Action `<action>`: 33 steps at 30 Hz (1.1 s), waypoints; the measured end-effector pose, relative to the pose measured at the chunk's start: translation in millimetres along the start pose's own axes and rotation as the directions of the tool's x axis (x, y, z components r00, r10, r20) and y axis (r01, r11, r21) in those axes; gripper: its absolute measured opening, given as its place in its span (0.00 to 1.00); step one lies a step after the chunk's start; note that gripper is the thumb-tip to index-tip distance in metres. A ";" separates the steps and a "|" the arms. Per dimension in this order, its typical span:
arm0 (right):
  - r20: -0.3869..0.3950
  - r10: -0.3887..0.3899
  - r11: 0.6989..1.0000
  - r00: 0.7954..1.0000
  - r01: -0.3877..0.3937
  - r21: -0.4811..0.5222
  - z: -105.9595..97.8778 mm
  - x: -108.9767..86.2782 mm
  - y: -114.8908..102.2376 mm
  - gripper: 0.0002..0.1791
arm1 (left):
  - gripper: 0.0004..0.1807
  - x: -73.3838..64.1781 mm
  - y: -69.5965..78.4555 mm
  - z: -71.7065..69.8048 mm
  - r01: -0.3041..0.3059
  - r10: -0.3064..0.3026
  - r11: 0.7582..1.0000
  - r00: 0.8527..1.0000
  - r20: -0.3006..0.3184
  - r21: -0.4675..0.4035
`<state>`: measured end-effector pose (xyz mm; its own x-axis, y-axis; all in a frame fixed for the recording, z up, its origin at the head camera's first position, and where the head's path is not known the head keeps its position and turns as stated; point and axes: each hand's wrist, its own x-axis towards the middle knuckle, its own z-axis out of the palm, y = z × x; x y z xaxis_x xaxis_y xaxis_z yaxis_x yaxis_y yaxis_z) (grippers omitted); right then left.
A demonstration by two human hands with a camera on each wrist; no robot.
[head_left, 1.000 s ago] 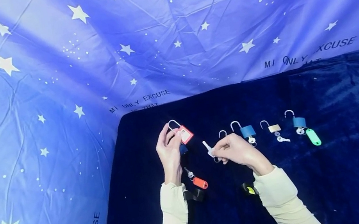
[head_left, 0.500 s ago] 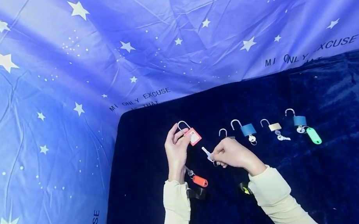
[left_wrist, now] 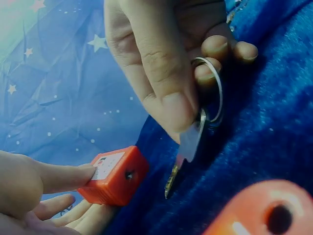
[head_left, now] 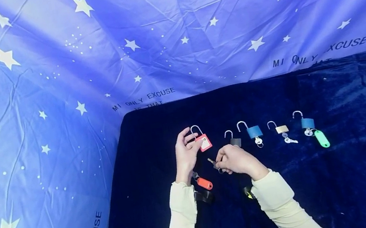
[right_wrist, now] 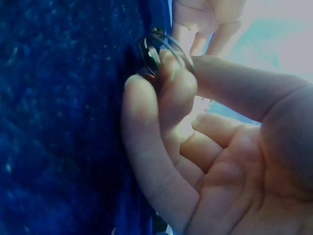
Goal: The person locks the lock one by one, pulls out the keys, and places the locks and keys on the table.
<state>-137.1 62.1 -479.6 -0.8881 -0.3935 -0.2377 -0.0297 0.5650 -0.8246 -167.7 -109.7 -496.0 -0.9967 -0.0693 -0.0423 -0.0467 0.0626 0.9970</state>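
Observation:
My left hand (head_left: 187, 153) holds a red padlock (head_left: 204, 142) with a white label, the thumb on its label side and the metal shackle pointing up. In the left wrist view the padlock's keyhole (left_wrist: 129, 175) shows. My right hand (head_left: 236, 160) pinches a key (left_wrist: 191, 142) by its head between thumb and finger, and a metal ring (left_wrist: 219, 93) hangs from it. The key's blade sticks out toward the padlock, a short gap apart. In the right wrist view, the curled fingers (right_wrist: 139, 107) hide most of the key.
An orange key tag (head_left: 204, 183) with a key lies below my left hand. Beyond my right hand lie a dark padlock (head_left: 235, 142), a blue one (head_left: 254, 132), a brass one (head_left: 281, 129) and another blue one (head_left: 307, 123) with a green tag (head_left: 322, 139), shackles open, on dark blue cloth.
My left hand has moved right and slightly nearer with the red padlock. The key in my right hand has lowered a little, and the dark padlock shows more.

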 end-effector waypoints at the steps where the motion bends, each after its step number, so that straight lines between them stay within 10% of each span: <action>1: -0.002 0.010 1.000 1.000 -0.010 -0.009 0.4 -0.1 -0.2 0.05 | 0.33 -0.2 -1.0 0.5 -0.002 0.002 1.000 1.000 0.012 0.011; 17: -0.077 0.068 0.992 0.995 -0.075 -0.099 4.4 -1.1 -3.2 0.12 | 0.29 -0.8 -2.8 5.8 -0.085 0.074 0.988 0.994 0.086 0.130; 24: -0.088 0.032 0.974 0.996 -0.051 -0.221 -3.1 -6.5 -10.4 0.14 | 0.26 -1.5 -0.8 6.9 -0.169 0.155 0.869 0.986 0.068 0.466; 33: -0.151 -0.042 0.969 0.988 0.003 -0.246 -19.0 -15.7 -16.4 0.10 | 0.24 -0.7 -2.2 3.9 -0.181 0.160 0.848 0.984 0.084 0.498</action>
<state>-131.4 72.7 -452.6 -0.9452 -0.3026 -0.1225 -0.1448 0.7248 -0.6736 -167.1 -105.8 -498.5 -0.9933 0.0254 0.1126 0.1074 0.5613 0.8206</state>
